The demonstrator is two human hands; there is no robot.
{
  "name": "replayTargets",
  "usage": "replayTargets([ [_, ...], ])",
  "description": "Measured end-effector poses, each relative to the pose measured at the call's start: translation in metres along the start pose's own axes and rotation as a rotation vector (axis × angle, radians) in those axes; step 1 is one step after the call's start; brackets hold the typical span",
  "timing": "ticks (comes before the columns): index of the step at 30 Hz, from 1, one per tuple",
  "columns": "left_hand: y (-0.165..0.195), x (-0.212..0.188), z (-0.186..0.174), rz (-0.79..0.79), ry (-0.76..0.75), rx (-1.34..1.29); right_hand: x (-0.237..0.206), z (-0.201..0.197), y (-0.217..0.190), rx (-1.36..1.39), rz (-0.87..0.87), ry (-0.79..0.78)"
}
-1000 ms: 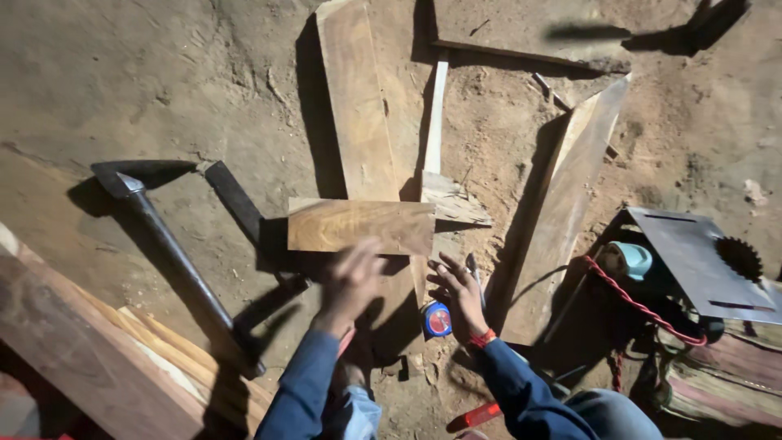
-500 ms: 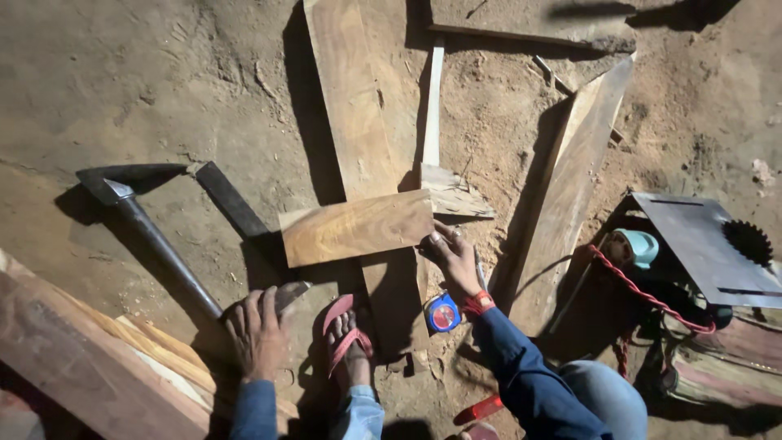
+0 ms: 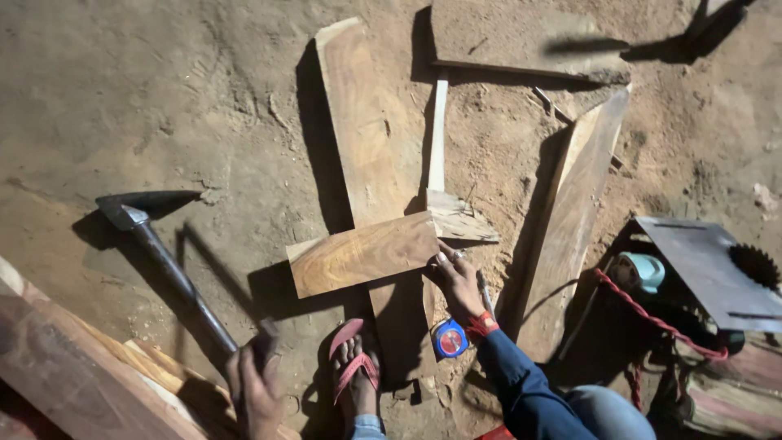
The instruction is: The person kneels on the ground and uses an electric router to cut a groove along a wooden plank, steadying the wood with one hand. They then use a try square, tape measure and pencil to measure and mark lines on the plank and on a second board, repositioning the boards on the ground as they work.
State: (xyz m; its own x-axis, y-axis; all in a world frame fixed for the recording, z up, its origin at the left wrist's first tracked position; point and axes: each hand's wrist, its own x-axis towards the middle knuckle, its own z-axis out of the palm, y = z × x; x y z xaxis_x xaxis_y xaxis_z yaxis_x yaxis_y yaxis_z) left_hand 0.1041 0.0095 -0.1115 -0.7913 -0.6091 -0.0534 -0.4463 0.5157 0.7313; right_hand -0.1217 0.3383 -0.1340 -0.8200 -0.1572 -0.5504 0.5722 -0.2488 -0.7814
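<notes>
A short wood block point(image 3: 362, 254) lies crosswise on a long plank point(image 3: 366, 155) on the sandy ground. My right hand point(image 3: 456, 279) rests on the block's right end, with a thin pencil-like stick under the fingers. My left hand point(image 3: 254, 383) is closed around the lower end of the dark handle of an adze point(image 3: 167, 261), whose metal head lies on the ground at the left. My foot in a red sandal point(image 3: 356, 367) sits on the plank's near end. A blue tape measure point(image 3: 450, 338) lies beside my right wrist.
A second long plank point(image 3: 570, 228) lies at the right, a thin slat point(image 3: 438, 134) and a wood scrap point(image 3: 458, 220) between the planks. A circular saw point(image 3: 709, 269) with a red cord sits at the far right. Stacked boards point(image 3: 73, 375) lie at the lower left.
My left hand left the wood block, moved down to the left and closed on the adze handle. The block tilted slightly and my right hand shifted onto its right end.
</notes>
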Motion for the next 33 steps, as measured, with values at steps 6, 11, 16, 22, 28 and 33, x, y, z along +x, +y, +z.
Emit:
replayTargets([
  [6,0.068,0.029,-0.052,-0.204,0.418,-0.528,-0.006,-0.003,0.004,0.085,0.018,-0.042],
  [11,0.098,0.083,-0.065,-0.276,0.193,-0.706,-0.012,-0.001,-0.005,0.137,-0.004,-0.12],
  [16,0.121,0.138,0.023,0.166,-0.146,-0.314,-0.008,-0.012,-0.017,-0.498,-0.302,-0.255],
  [22,0.165,0.177,0.086,0.318,-0.475,0.016,0.0,-0.022,-0.008,0.013,0.094,-0.144],
  [28,0.181,0.189,0.114,0.689,-0.43,0.133,-0.001,-0.025,-0.004,0.006,0.095,-0.145],
  [33,0.176,0.179,0.125,0.696,-0.403,0.133,0.002,-0.025,-0.001,-0.024,0.065,-0.159],
])
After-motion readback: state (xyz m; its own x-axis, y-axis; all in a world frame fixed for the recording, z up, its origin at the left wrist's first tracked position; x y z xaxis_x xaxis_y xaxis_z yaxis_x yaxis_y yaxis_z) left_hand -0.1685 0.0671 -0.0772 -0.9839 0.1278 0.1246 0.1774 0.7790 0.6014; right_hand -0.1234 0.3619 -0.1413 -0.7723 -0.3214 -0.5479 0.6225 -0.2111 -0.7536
